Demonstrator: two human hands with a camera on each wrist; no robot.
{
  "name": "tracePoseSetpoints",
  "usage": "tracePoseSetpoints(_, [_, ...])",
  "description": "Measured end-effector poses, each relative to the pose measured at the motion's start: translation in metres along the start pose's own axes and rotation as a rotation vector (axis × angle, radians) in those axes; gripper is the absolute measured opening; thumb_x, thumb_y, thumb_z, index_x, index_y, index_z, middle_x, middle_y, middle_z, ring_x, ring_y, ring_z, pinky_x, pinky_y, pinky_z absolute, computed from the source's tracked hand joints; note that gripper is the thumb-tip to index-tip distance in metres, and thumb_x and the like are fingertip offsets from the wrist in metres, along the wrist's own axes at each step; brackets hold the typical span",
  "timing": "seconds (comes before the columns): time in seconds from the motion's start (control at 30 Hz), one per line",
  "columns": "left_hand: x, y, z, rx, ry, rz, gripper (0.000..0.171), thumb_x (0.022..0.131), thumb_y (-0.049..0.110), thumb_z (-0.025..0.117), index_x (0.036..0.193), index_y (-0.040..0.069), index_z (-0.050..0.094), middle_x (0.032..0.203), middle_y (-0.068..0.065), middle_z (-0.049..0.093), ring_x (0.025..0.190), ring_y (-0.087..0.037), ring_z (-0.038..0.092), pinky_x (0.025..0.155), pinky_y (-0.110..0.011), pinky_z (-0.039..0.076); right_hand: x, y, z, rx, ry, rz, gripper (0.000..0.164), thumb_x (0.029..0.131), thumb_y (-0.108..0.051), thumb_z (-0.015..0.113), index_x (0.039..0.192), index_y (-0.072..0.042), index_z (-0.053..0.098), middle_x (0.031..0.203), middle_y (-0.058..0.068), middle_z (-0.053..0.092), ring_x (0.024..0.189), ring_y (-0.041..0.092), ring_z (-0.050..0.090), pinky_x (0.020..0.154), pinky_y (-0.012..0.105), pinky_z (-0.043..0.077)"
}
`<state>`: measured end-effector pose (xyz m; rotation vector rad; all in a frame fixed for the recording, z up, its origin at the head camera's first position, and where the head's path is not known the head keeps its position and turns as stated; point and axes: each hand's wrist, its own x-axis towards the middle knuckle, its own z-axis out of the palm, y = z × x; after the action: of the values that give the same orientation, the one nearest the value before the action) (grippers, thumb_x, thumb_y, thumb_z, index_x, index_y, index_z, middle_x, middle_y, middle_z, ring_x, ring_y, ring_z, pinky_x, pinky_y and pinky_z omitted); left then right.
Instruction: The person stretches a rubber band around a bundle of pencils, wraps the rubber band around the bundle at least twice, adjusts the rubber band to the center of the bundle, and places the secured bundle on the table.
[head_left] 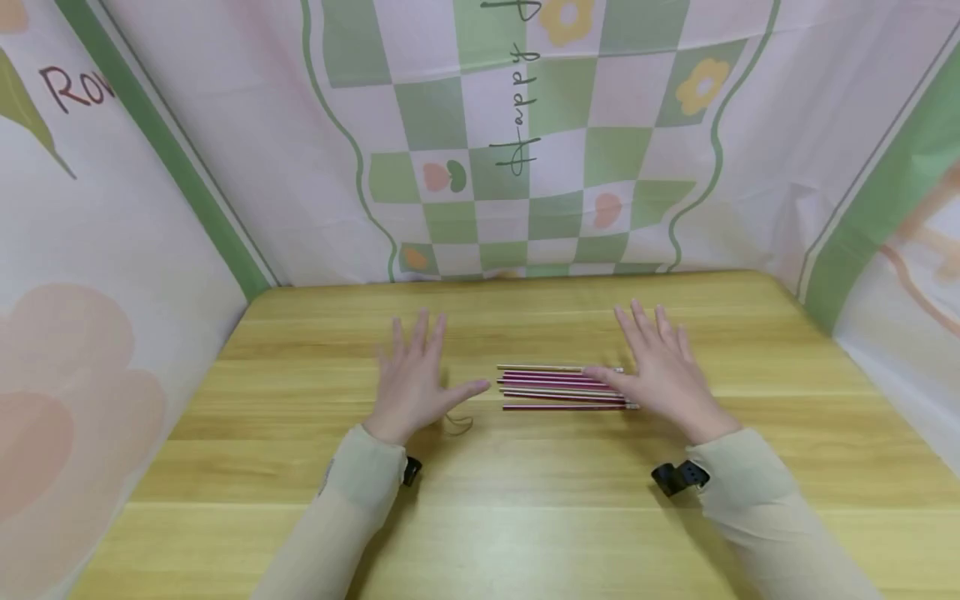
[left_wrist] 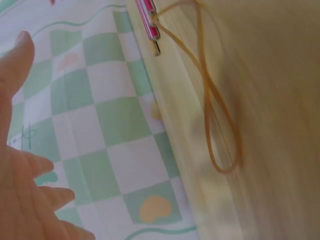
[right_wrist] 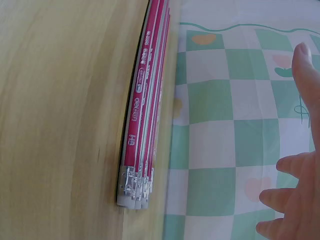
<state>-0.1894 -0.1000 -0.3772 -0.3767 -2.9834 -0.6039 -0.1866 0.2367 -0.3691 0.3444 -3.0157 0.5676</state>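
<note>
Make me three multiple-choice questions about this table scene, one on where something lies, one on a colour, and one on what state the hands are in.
1. Where does the rubber band lie?
A. On the table beside the left hand's thumb
B. Wrapped round the pencils
C. On the right wrist

2. What colour are most of the pencils?
A. Blue
B. Pink-red
C. Black

3. How are the two hands?
A. Both clenched in fists
B. Both spread with straight fingers, holding nothing
C. Both gripping pencils

Answers:
1. A, since the loop lies loose on the wooden table next to the left hand.
2. B, as the right wrist view shows pink-red barrels.
3. B: the left hand and right hand show splayed fingers.
</note>
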Motion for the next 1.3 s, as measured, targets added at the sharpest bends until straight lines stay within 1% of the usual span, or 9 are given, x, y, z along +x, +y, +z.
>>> tracePoseSetpoints(0.1, [0.003, 0.004, 0.000, -0.084, -0.032, 0.011, 0.114, 0.080, 0.079, 0.057, 0.160, 0.021, -0.001, 0.167, -0.006, -0.007, 0.149, -0.041, -0.016, 0.116, -0.068, 0.001, 0.002, 0.001, -0.002, 0.062, -0.013, 0.007, 0.103, 0.091, -0.068, 0.053, 0.160, -0.014, -0.002, 0.165, 0.014, -0.009, 0.149, 0.045, -0.016, 0.117, 0.065, -0.010])
tracePoseSetpoints(0.27, [0.008, 0.007, 0.004, -0.377, -0.122, -0.028, 0.113, 0.084, 0.073, 0.059, 0.160, 0.016, -0.004, 0.167, -0.003, -0.007, 0.152, -0.030, -0.014, 0.122, -0.054, 0.002, 0.001, 0.002, -0.004, 0.212, -0.073, 0.055, 0.101, 0.093, -0.063, 0.055, 0.160, -0.017, -0.005, 0.166, 0.009, -0.012, 0.150, 0.043, -0.016, 0.110, 0.076, 0.001])
tracePoseSetpoints(0.33, [0.011, 0.008, 0.007, -0.477, -0.145, -0.048, 0.111, 0.086, 0.071, 0.059, 0.160, 0.015, -0.003, 0.167, -0.005, -0.004, 0.154, -0.028, -0.009, 0.122, -0.051, 0.003, 0.000, 0.004, -0.003, 0.263, -0.092, 0.072, 0.100, 0.094, -0.061, 0.055, 0.160, -0.018, -0.007, 0.166, 0.009, -0.012, 0.150, 0.044, -0.014, 0.109, 0.078, 0.004])
tracePoseSetpoints(0.47, [0.015, 0.012, 0.015, -0.591, -0.149, -0.069, 0.106, 0.088, 0.064, 0.061, 0.160, 0.012, 0.005, 0.167, -0.009, 0.006, 0.154, -0.030, 0.007, 0.123, -0.050, 0.010, -0.001, 0.008, 0.000, 0.336, -0.119, 0.095, 0.097, 0.096, -0.058, 0.054, 0.160, -0.018, -0.008, 0.165, 0.017, -0.010, 0.148, 0.051, -0.005, 0.109, 0.077, 0.007])
tracePoseSetpoints(0.63, [0.021, 0.018, 0.023, -0.668, -0.169, -0.095, 0.096, 0.092, 0.056, 0.061, 0.159, 0.007, 0.013, 0.166, -0.013, 0.015, 0.151, -0.033, 0.019, 0.122, -0.050, 0.018, -0.001, 0.013, 0.006, 0.415, -0.151, 0.117, 0.095, 0.097, -0.056, 0.052, 0.160, -0.016, -0.007, 0.164, 0.025, -0.004, 0.145, 0.057, 0.006, 0.110, 0.077, 0.012])
tracePoseSetpoints(0.8, [0.026, 0.021, 0.031, -0.721, -0.213, -0.102, 0.086, 0.095, 0.048, 0.063, 0.157, 0.005, 0.021, 0.162, -0.017, 0.025, 0.148, -0.038, 0.028, 0.119, -0.055, 0.025, 0.001, 0.021, 0.014, 0.435, -0.174, 0.133, 0.093, 0.098, -0.055, 0.052, 0.160, -0.012, -0.002, 0.163, 0.029, 0.005, 0.143, 0.059, 0.013, 0.109, 0.076, 0.016])
tracePoseSetpoints(1.03, [0.033, 0.025, 0.042, -0.838, -0.235, -0.101, 0.082, 0.086, 0.032, 0.077, 0.153, 0.010, 0.035, 0.159, -0.014, 0.034, 0.147, -0.035, 0.030, 0.118, -0.056, 0.027, 0.003, 0.032, 0.024, 0.467, -0.191, 0.099, 0.099, 0.093, -0.048, 0.065, 0.158, -0.003, 0.006, 0.158, 0.031, 0.022, 0.143, 0.054, 0.022, 0.114, 0.068, 0.020])
tracePoseSetpoints(1.2, [0.039, 0.029, 0.048, -0.835, -0.236, -0.118, 0.089, 0.078, 0.021, 0.085, 0.152, 0.010, 0.037, 0.159, -0.010, 0.036, 0.147, -0.034, 0.031, 0.119, -0.052, 0.026, 0.003, 0.034, 0.027, 0.503, -0.200, 0.067, 0.096, 0.091, -0.041, 0.070, 0.155, 0.005, 0.015, 0.156, 0.030, 0.030, 0.144, 0.051, 0.025, 0.115, 0.064, 0.023])
tracePoseSetpoints(1.3, [0.042, 0.031, 0.052, -0.815, -0.253, -0.125, 0.094, 0.075, 0.016, 0.086, 0.153, 0.008, 0.035, 0.158, -0.010, 0.037, 0.146, -0.033, 0.034, 0.119, -0.050, 0.028, 0.003, 0.034, 0.028, 0.487, -0.197, 0.061, 0.093, 0.089, -0.040, 0.073, 0.153, 0.007, 0.024, 0.154, 0.029, 0.034, 0.143, 0.050, 0.026, 0.115, 0.064, 0.022])
